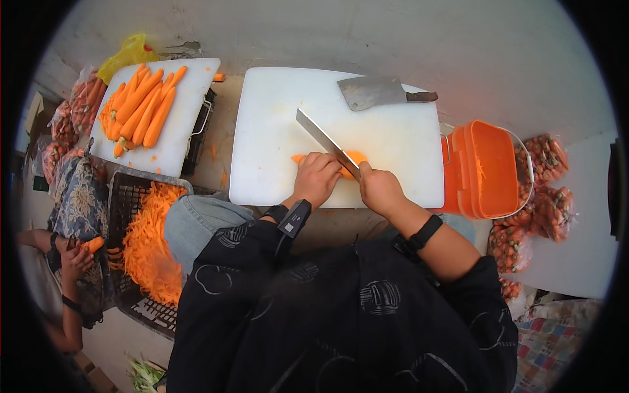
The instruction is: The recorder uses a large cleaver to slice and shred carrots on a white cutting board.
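A large white cutting board point(275, 123) lies before me. My right hand point(381, 190) grips the handle of a broad-bladed knife point(322, 139), whose blade slants up to the left across the board. Curled fingers of my left hand point(317, 178) press on a carrot point(298, 158) beside the blade; its tapered tip shows to the left of them. Orange carrot pieces point(356, 157) lie on the far side of the blade, partly hidden by it. A second cleaver point(371, 93) with a dark handle rests at the board's back right corner.
An orange bucket point(496, 172) stands against the board's right side, with bagged carrots point(553, 211) beyond. On the left, another board point(169, 154) bears peeled carrots point(142, 113). A dark crate point(120, 196) holds carrot strips point(152, 245). Another person's hand point(73, 258) holds a carrot point(93, 244).
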The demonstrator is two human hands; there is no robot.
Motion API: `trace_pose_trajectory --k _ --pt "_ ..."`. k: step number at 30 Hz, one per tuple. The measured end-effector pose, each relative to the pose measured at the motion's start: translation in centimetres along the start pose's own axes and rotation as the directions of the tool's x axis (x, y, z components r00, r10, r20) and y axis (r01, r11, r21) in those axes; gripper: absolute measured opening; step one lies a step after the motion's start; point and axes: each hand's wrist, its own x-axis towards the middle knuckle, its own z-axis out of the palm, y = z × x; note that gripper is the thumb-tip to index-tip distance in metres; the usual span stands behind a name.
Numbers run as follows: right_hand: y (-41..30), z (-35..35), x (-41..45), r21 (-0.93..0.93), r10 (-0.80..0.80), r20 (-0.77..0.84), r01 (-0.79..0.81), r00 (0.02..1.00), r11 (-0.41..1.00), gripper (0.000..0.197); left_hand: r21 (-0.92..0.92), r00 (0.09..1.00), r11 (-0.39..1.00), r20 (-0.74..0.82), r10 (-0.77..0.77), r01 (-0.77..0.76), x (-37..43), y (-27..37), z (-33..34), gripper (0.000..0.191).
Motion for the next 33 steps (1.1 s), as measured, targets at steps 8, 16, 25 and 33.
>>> trace_pose_trajectory --k 8,16,25,33 --pt "-0.9 -4.4 -2.5 -0.062 0.053 0.149 -0.044 0.987 0.997 0.017 -0.001 1.0 1.0 -0.005 0.002 -0.002 0.0 -0.4 0.1 0.022" --pt "-1.1 -3.8 -2.6 -0.093 0.024 0.17 -0.008 0.985 0.996 0.021 -0.024 1.0 1.0 -0.004 -0.01 0.01 -0.2 -0.1 0.3 0.024" --pt "-1.2 -0.4 1.0 -0.033 0.025 0.071 -0.023 0.997 0.999 0.014 -0.027 1.0 0.999 0.012 -0.021 0.022 -0.2 0.1 0.0 0.023" --pt "-0.3 -1.3 -0.6 0.033 0.023 -0.006 -0.023 1.0 0.999 0.01 -0.04 1.0 0.999 -0.018 0.014 -0.014 0.2 -0.6 0.3 0.021"
